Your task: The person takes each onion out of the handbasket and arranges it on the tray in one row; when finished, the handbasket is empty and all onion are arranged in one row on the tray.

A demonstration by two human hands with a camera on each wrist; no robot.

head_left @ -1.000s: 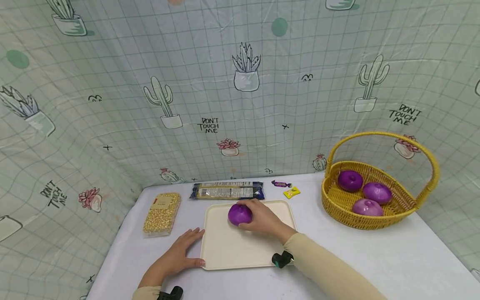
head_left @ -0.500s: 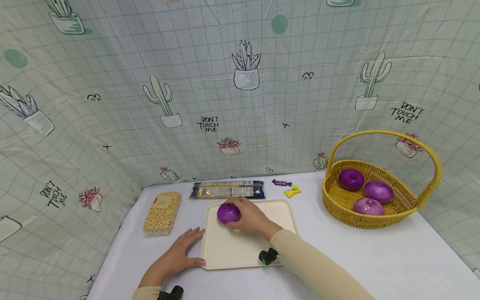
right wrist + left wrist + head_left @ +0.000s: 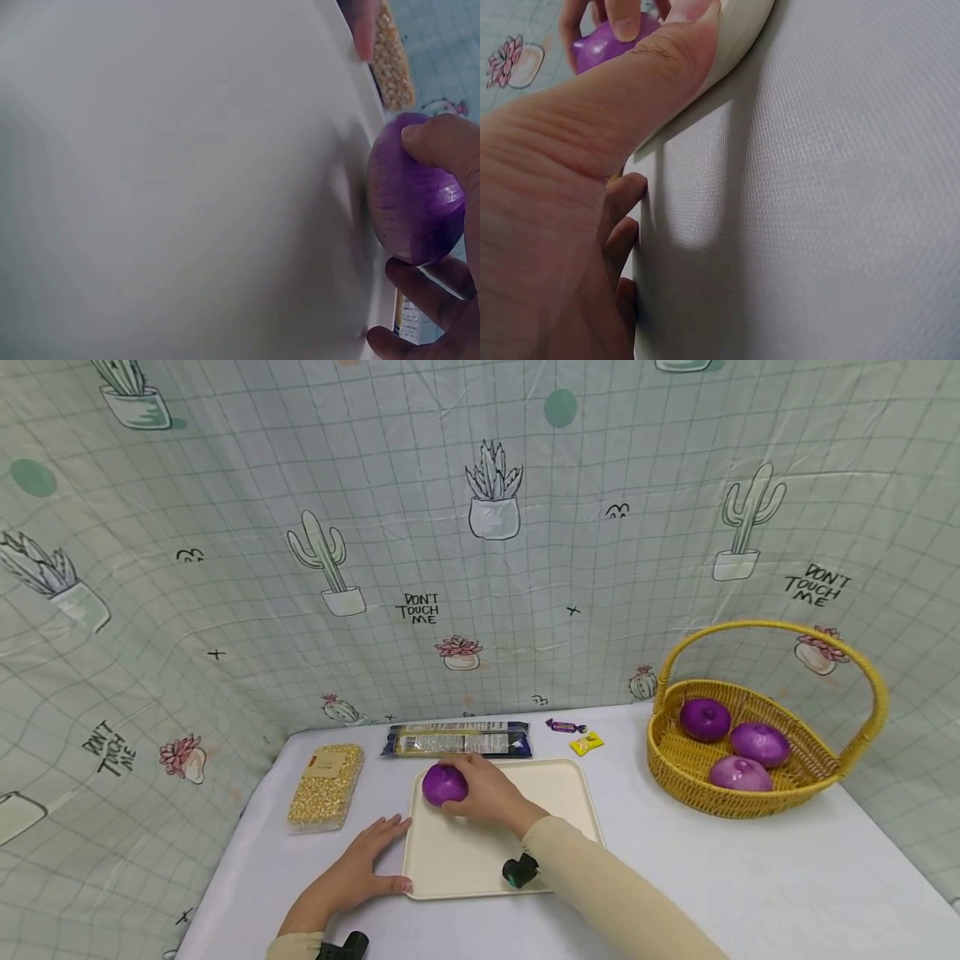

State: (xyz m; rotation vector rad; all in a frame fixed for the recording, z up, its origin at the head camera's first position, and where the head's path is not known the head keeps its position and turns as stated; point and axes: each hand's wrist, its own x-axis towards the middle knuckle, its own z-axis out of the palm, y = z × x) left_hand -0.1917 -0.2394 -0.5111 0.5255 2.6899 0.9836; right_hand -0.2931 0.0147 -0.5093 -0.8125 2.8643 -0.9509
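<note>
A shiny purple onion (image 3: 444,785) sits at the back left corner of a cream rectangular tray (image 3: 461,860). My right hand (image 3: 486,792) grips it from the right, the thumb on its near side and fingers around the far side. In the right wrist view the onion (image 3: 412,214) is close beside the tray's raised rim. My left hand (image 3: 356,875) rests at the tray's left edge with fingers spread. Its thumb lies against the rim, as the left wrist view shows.
A yellow wicker basket (image 3: 693,789) with a tall handle holds three purple onions at the right. Left of the tray lies a pack of corn kernels (image 3: 324,789). Behind it are a long dark-ended packet (image 3: 455,741), a purple candy (image 3: 566,727) and a yellow candy (image 3: 586,743).
My right hand has slid the onion leftward across the tray to its back left corner, slowing at the end. The left hand has stayed at the tray's edge.
</note>
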